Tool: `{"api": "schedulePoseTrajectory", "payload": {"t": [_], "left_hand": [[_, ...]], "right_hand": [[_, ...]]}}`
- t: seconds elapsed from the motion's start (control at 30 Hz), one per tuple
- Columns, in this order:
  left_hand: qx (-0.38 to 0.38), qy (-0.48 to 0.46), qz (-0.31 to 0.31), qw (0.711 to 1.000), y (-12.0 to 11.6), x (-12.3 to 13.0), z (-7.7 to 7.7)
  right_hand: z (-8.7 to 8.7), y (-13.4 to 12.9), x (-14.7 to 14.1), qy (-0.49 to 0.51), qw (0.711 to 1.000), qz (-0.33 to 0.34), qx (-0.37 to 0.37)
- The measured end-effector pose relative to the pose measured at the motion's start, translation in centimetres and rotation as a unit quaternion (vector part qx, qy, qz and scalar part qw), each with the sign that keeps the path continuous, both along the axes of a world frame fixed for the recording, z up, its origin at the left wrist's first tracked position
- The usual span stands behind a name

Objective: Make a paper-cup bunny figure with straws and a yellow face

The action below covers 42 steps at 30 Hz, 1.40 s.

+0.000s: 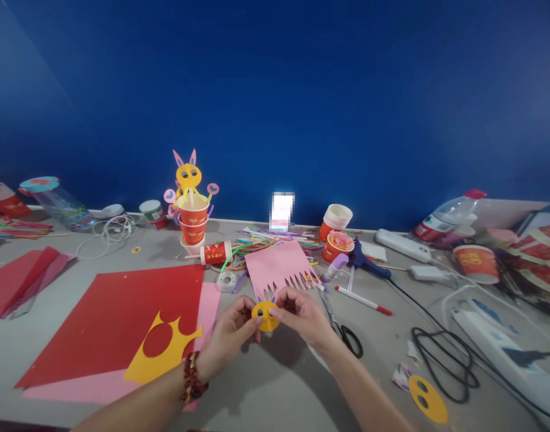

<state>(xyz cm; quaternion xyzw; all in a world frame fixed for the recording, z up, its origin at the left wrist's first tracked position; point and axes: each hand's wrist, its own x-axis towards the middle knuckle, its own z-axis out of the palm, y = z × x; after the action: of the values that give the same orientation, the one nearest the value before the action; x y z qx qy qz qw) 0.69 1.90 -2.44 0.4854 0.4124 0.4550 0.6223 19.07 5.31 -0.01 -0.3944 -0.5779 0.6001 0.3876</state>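
Observation:
Between my two hands, a small yellow paper face (pixel 268 321) with a dark eye shape and small ears on top is held above the grey table. My left hand (pixel 236 327) pinches its left edge; a dark red bead bracelet circles that wrist. On the face's right edge, the thumb and fingers of my right hand (pixel 302 315) are closed. Just behind the hands lies a pink paper sheet (pixel 277 264) with a jagged cut edge. Black-handled scissors (pixel 350 341) lie beside my right hand. A second yellow face (pixel 428 399) rests at the lower right.
Red paper (pixel 117 318) and a yellow offcut (pixel 153 360) lie at the left. A decorated cup figure (pixel 193 210) stands behind them. Toward the right are a blue glue gun (pixel 365 261), a marker (pixel 364 300), a black cable (pixel 437 360) and a power strip (pixel 500 348).

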Motion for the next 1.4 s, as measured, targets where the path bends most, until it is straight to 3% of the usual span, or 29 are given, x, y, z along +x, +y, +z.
{"api": "schedulePoseTrajectory", "payload": {"t": [0.33,0.63,1.4], "left_hand": [[0.061,-0.049,0.0,0.997,0.5,-0.7,0.3],[0.042,-0.002,0.04,0.998,0.6,-0.4,0.3],[-0.005,-0.064,0.089,0.994,0.4,0.1,-0.4]], "right_hand": [[-0.5,-0.2,-0.3,-0.001,1.0,0.017,-0.021],[-0.5,-0.2,-0.4,-0.001,1.0,0.014,-0.012],[-1.2,-0.3,-0.5,0.012,1.0,0.004,-0.017]]}}
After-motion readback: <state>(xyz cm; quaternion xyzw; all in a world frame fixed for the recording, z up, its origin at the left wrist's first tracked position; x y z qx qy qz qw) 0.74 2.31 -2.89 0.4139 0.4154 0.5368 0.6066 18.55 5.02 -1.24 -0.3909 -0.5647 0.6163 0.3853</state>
